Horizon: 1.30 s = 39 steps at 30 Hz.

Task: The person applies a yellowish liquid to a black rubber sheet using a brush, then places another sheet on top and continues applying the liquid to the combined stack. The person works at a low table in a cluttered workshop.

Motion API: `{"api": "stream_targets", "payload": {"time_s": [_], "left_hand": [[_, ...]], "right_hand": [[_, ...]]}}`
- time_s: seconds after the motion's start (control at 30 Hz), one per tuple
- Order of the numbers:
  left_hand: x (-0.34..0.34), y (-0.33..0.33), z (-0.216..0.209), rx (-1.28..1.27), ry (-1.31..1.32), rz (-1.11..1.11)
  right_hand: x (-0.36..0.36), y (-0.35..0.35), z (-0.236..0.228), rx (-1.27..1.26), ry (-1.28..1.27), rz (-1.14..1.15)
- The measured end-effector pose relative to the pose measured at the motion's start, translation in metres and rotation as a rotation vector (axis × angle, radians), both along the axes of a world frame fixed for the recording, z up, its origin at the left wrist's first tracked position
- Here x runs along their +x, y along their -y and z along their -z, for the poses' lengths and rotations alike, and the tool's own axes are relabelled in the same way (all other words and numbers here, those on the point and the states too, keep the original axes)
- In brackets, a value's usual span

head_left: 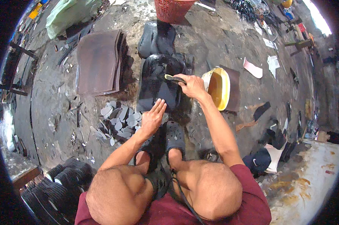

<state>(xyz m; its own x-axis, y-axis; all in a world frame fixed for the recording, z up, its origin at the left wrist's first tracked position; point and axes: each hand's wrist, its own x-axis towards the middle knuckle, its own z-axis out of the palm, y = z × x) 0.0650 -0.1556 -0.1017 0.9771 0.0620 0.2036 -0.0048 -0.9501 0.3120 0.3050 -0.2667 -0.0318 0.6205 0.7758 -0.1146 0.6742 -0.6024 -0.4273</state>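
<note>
A glossy black sheet lies in front of my feet, its far part wet and shiny and its near part more matt. My left hand rests on the sheet's near edge with its fingers stretched out. In my right hand is a dark-handled brush, its pale tip over the wet part of the sheet. To the right of that hand stands a yellow-rimmed tub of amber liquid, probably glue. Another shiny black piece lies just beyond the sheet.
A stack of brown sheets lies to the left. Loose grey oval pieces are heaped near my left forearm. Rows of black soles sit at the lower left. A red basket stands at the far side. Scraps litter the right floor.
</note>
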Motion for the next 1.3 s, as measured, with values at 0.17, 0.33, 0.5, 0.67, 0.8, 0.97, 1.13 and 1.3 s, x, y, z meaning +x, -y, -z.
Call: {"api": "stream_targets", "payload": {"time_s": [0.17,0.33,0.5,0.67,0.8,0.97,1.13,1.3], "left_hand": [[0.004,0.003,0.001,0.01,0.009,-0.028],[0.008,0.0,-0.004,0.046,-0.011,-0.003],[0.01,0.002,-0.009,-0.008,-0.042,-0.032],[-0.01,-0.009,-0.021,-0.126,-0.025,0.089],[-0.016,-0.016,-0.036,-0.332,0.228,-0.203],[-0.027,-0.044,-0.005,-0.403,0.253,-0.679],[-0.028,-0.044,0.028,-1.096,-0.091,-0.815],[-0.04,-0.049,0.009,-1.167,-0.173,-0.833]], "right_hand": [[-0.016,0.017,-0.013,0.013,-0.152,0.06],[-0.051,0.054,0.007,0.053,-0.055,0.239],[-0.028,0.012,-0.011,0.038,-0.018,0.216],[-0.083,0.052,0.001,0.102,0.128,0.013],[-0.12,0.075,0.009,0.209,0.296,-0.123],[-0.125,0.065,-0.001,0.276,0.047,-0.095],[-0.027,-0.012,-0.024,0.214,0.059,0.069],[-0.046,-0.075,-0.031,-0.204,-0.019,-0.417]]}}
